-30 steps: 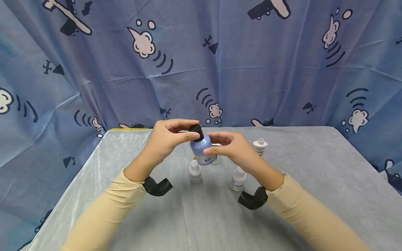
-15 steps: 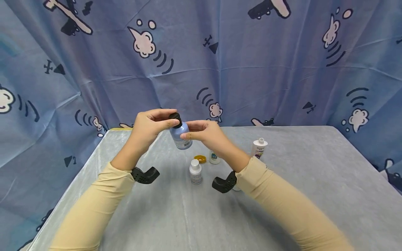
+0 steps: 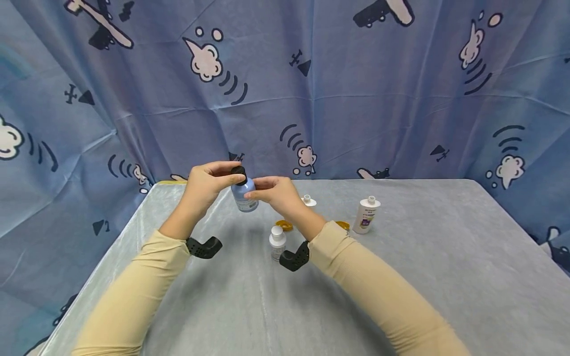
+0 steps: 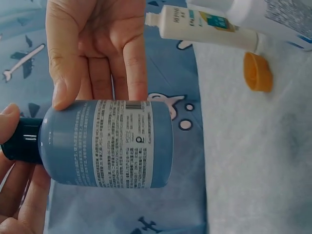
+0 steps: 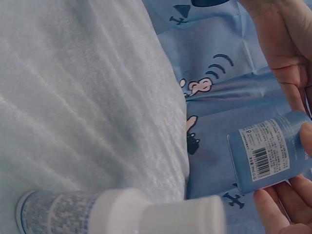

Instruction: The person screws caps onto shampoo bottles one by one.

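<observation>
Both hands hold a blue bottle (image 3: 244, 196) with a black cap (image 3: 239, 173), raised over the far left part of the table and tilted in the head view. My left hand (image 3: 204, 185) pinches the cap between thumb and fingers. Around the bottle's body curls my right hand (image 3: 277, 196), its thumb lying on the front side. In the left wrist view a printed label (image 4: 124, 144) runs round the blue body, and the black cap (image 4: 27, 140) sits on the neck. The right wrist view shows a barcode (image 5: 261, 162) near the bottle's base.
A white-capped bottle (image 3: 277, 238) stands near the right wrist. Behind the right hand shows an uncapped white bottle (image 3: 308, 201); another uncapped white one (image 3: 366, 215) is farther right. Two yellow caps (image 3: 284, 225) lie on the grey-covered table (image 3: 213, 306). A patterned blue curtain (image 3: 267, 89) hangs behind.
Both hands have carried the blue bottle leftward, mostly in the first half second. The right forearm now covers a small white bottle seen earlier, and both yellow caps have come into view.
</observation>
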